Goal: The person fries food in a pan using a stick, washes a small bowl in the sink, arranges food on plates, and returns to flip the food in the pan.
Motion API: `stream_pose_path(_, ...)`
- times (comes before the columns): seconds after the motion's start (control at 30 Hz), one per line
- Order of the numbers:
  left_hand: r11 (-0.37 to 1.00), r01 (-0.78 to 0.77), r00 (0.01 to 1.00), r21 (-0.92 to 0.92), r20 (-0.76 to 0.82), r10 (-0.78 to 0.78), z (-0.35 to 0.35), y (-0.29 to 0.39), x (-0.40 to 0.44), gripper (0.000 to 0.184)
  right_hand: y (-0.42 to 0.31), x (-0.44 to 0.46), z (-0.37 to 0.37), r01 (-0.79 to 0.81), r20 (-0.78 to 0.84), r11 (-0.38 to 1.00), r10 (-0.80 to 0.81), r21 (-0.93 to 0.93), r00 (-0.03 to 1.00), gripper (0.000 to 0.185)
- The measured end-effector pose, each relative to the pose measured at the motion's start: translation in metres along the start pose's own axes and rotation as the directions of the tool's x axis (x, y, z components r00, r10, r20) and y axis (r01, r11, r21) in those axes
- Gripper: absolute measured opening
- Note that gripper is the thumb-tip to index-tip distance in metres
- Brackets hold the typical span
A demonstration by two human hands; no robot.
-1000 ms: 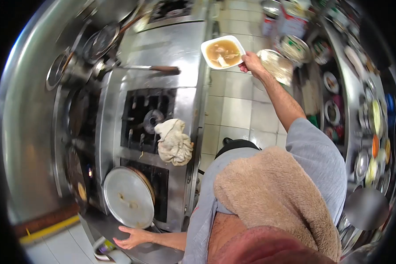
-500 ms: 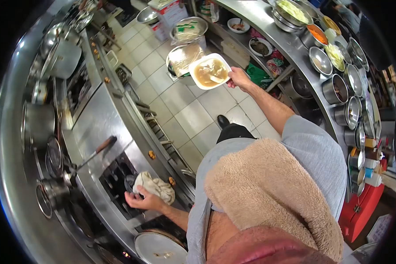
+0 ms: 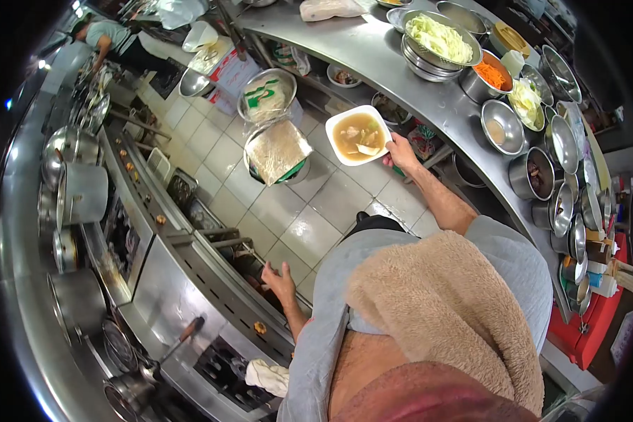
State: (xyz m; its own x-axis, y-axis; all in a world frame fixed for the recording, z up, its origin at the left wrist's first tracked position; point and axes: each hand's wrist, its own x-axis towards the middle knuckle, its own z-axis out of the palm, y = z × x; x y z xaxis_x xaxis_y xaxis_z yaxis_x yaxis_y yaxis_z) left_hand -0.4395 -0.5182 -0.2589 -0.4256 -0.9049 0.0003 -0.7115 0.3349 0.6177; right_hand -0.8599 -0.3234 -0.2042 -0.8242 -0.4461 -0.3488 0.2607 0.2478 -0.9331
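Observation:
A white square bowl point(image 3: 336, 129) of brown broth with pale pieces in it is held out over the tiled floor. My right hand point(image 3: 401, 154) grips its right edge. Nothing is in my left hand point(image 3: 280, 282), which hangs near the stove's front edge with its fingers apart. A crumpled white cloth point(image 3: 267, 377) lies on the stove point(image 3: 183, 302) below that hand. Beyond the bowl stand a foil-covered container point(image 3: 280, 149) and a metal bowl under plastic wrap point(image 3: 267, 95).
On the right, a steel counter point(image 3: 373, 53) bears shredded cabbage point(image 3: 439, 39), shredded carrot point(image 3: 492, 72) and several metal bowls. Pots point(image 3: 79, 302) and a wooden-handled utensil point(image 3: 190, 329) are on the left. Another person point(image 3: 112, 39) is at the far left. A red box point(image 3: 585, 330) stands lower right.
The view has swung toward the counter on the right. My right hand still holds the bowl. My left hand has moved away from the cloth and stove top toward the stove's front edge.

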Motion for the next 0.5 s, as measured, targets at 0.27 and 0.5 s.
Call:
stream_pose_path(0.27,0.988,0.154,0.923,0.02,0.354,-0.151,0.063,-0.031,0.072,0.058,-0.045,0.047,0.006,-0.021,-0.107,0.987,0.038,0.159,0.994,0.023)
stream_pose_path(0.5,0.985,0.05,0.889,0.163,0.442,-0.119,0.074,-0.052,0.17,0.058,-0.051,0.091,0.032,0.025,-0.159,0.986,0.002,0.167,0.987,0.022)
